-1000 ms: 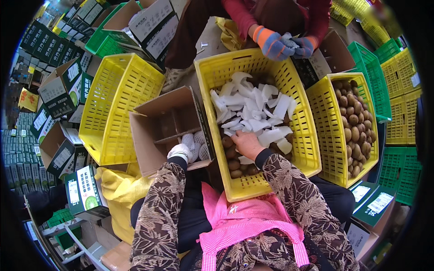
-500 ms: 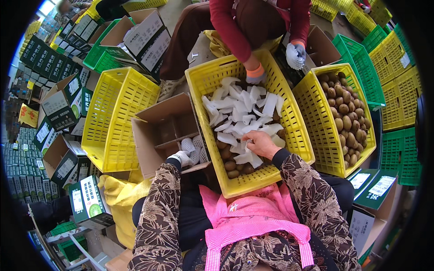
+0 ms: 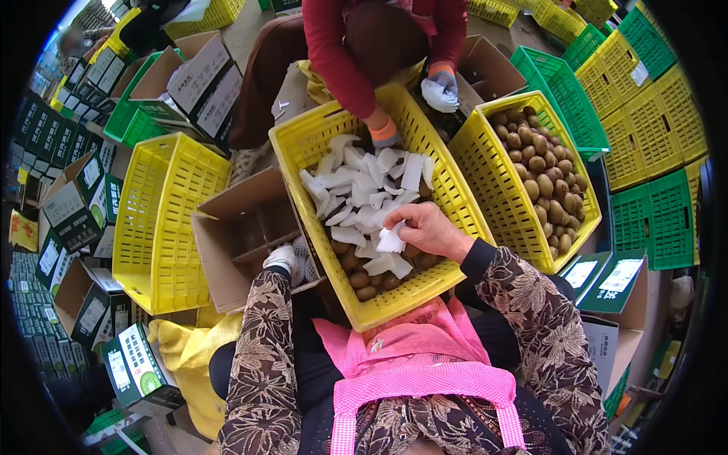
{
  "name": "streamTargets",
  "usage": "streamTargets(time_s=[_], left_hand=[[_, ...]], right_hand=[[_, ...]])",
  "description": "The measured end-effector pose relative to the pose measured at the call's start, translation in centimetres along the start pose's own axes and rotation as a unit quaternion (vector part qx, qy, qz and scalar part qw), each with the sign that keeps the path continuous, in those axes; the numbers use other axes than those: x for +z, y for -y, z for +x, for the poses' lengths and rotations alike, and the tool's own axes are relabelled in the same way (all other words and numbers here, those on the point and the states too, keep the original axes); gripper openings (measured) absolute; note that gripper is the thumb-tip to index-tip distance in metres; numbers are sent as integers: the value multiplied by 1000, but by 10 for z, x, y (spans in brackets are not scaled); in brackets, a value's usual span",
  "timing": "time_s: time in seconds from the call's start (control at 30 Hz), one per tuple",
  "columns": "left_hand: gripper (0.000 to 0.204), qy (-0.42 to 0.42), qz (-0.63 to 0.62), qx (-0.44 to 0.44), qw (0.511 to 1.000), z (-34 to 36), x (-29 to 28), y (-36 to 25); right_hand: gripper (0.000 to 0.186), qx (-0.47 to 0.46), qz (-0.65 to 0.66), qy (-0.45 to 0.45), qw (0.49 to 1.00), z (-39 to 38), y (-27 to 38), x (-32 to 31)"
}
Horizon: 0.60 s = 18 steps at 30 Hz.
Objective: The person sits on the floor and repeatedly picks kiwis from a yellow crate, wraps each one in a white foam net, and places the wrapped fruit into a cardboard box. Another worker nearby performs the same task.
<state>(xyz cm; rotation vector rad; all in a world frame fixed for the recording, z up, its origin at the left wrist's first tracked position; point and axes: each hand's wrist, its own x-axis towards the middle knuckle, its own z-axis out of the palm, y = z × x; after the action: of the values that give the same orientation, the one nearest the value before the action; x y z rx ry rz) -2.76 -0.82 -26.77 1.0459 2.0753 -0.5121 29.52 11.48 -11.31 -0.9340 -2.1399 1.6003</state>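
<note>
A large yellow slatted plastic crate sits tilted against the person's lap, its floor covered with brown fuzzy kiwifruit and a loose heap of white foam net sleeves on top. To its right stands a second yellow plastic crate filled with more unwrapped kiwifruit, and to its left an empty yellow plastic crate of about the same size. Between the empty crate and the middle one lies an open brown cardboard box with cardboard dividers inside. Green plastic crates are stacked at the far right, and printed green-and-white cartons crowd the left side. Across the middle crate another person in a red top reaches in with an orange-cuffed gloved hand. The right hand rests inside the middle crate, bare, its fingers pinched closed around one white foam sleeve just above the fruit. The left hand, in a white glove, sits at the edge of the cardboard box, curled around a sleeved fruit that is only partly visible
</note>
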Motion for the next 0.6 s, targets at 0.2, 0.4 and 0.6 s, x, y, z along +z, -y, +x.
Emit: streamTargets(time_s=[0.2, 0.4, 0.6], left_hand=[[48, 6, 92, 108, 990, -62, -75, -29], [70, -225, -298, 432, 821, -200, -128, -109], [39, 48, -545, 369, 751, -245, -98, -160]], right_hand=[[42, 44, 195, 0, 980, -26, 45, -23], [46, -46, 272, -8, 961, -46, 75, -39], [31, -218, -37, -200, 955, -54, 100, -49]])
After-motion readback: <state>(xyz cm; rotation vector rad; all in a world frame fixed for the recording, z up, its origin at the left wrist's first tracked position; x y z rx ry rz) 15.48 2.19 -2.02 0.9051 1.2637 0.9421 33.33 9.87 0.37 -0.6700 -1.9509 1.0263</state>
